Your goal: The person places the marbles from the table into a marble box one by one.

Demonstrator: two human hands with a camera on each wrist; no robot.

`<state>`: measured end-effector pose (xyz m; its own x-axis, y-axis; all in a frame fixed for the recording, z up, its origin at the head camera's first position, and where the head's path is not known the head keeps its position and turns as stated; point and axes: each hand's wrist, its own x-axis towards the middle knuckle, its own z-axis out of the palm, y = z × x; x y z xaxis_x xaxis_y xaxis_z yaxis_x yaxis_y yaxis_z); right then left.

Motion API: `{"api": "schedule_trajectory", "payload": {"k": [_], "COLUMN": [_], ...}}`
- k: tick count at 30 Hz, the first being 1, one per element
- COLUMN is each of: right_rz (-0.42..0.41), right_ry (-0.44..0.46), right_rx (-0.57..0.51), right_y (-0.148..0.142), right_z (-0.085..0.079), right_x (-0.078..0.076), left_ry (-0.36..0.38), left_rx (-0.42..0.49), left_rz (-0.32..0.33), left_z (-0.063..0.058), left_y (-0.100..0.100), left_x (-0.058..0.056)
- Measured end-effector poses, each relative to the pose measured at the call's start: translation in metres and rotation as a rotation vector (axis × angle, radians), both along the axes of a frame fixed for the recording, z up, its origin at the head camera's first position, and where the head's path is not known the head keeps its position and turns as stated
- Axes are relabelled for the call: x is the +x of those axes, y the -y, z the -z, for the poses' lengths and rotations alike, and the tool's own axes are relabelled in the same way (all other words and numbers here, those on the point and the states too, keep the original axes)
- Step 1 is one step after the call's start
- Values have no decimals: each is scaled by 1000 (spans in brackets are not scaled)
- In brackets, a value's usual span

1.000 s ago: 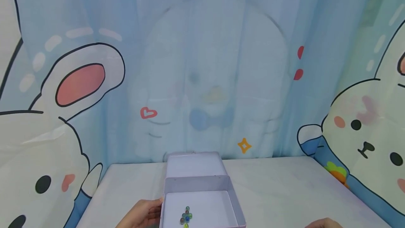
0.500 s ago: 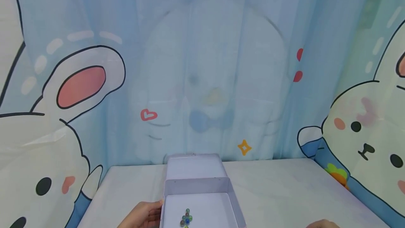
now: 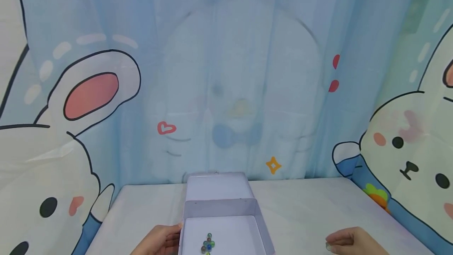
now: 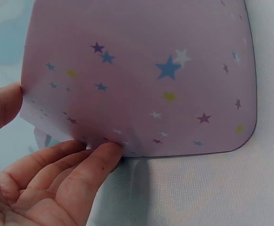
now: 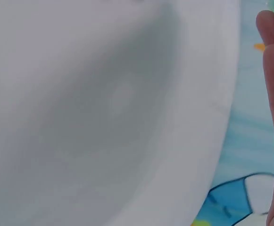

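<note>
a pale blue curtain (image 3: 240,50) fills the space behind the box, printed with cartoon rabbits that show to the box's left and right. a white table (image 3: 304,207) lies under and around the box. the box (image 3: 235,233) itself is shallow and lavender inside, its near edge cut off by the view; the left wrist view shows a pink outside scattered with stars. its lid (image 3: 216,186) is tipped back on the box's far side, presumably so the inside can be reached from above.

the left hand (image 3: 157,241) grips the box's left wall, thumb up near the rim and bent fingers lower down against the starry side, probably to steady the light-looking box. the right hand (image 3: 355,241) is well apart to the right of the box, above the table, its fingertips drawn close together in a pinch on a small greenish marble (image 3: 328,246), a hold that seems to suit something so round and slippery.

smallest are the marbles (image 3: 209,243), green, blue and brownish, clustered on the box's floor nearer its left wall, where the walls likely stop them rolling off.
</note>
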<state>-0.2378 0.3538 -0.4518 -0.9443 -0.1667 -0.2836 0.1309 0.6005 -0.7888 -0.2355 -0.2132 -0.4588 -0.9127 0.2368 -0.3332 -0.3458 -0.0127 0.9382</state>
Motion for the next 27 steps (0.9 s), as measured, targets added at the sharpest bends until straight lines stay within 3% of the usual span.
{"api": "schedule_trajectory", "payload": {"k": [3,10,16,27], "right_rz": [-19,-165,-276,-407], "right_ry": [-46,-216,-310,-340], "right_rx": [10,-57,-118,-151], "right_y": [24,85,142,228], "right_z": [-14,-40,-55,-64], "right_x": [-6,-26,-43,-62], "left_ry": [-5,-4,-11,1], "left_rx": [10,8,1,9], "left_rz": [1,12,10,0], "left_z": [0,1,2,1], "left_y": [0,-1,0,0], "left_x": [-1,-1,-2,-1]}}
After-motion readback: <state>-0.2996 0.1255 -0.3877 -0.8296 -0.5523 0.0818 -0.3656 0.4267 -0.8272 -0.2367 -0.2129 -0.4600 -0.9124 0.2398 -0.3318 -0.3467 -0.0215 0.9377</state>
